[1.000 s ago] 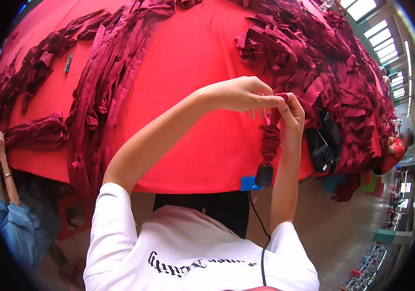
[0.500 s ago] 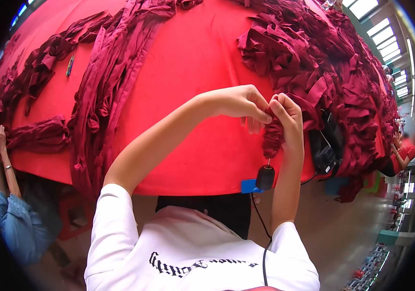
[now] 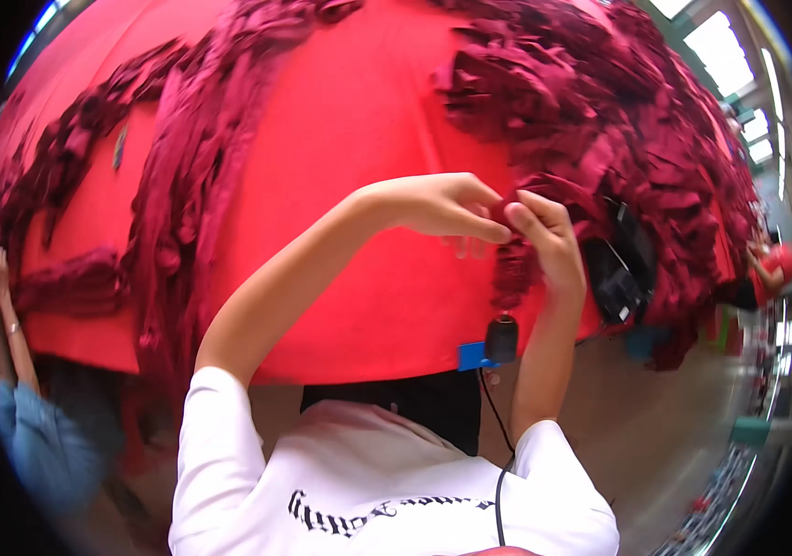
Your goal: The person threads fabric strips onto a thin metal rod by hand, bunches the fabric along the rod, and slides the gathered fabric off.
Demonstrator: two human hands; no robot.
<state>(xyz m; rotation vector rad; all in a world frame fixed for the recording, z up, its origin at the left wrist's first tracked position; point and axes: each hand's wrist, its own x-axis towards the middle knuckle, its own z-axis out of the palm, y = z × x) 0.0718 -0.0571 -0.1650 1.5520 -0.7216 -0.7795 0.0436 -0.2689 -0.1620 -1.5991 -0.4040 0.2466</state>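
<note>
A dark red fabric strip (image 3: pixel 513 269) is bunched up in tight gathers above a black cylindrical holder (image 3: pixel 502 340). In the earlier frame a thin metal rod shows between fabric and holder. My left hand (image 3: pixel 442 206) reaches in from the left, its thumb and fingers closed on the strip's upper part. Facing it, my right hand (image 3: pixel 549 236) pinches the same strip between thumb and fingers. The fabric between my fingertips is partly hidden. A blue piece (image 3: pixel 471 357) sits at the table edge beside the holder, with a black cable (image 3: pixel 498 408) below.
Heaped dark red fabric strips (image 3: pixel 590 120) cover the right of the red table (image 3: pixel 340 306); long strips (image 3: pixel 183 195) lie left. A black device (image 3: pixel 620 278) stands right of my hand. A person's blue sleeve (image 3: pixel 44 435) is at far left, another person (image 3: pixel 776 269) far right.
My hands stay on the gathered strip, fingertips slightly lower than before. The whole view has shifted a little and is blurrier. The gathers look much the same.
</note>
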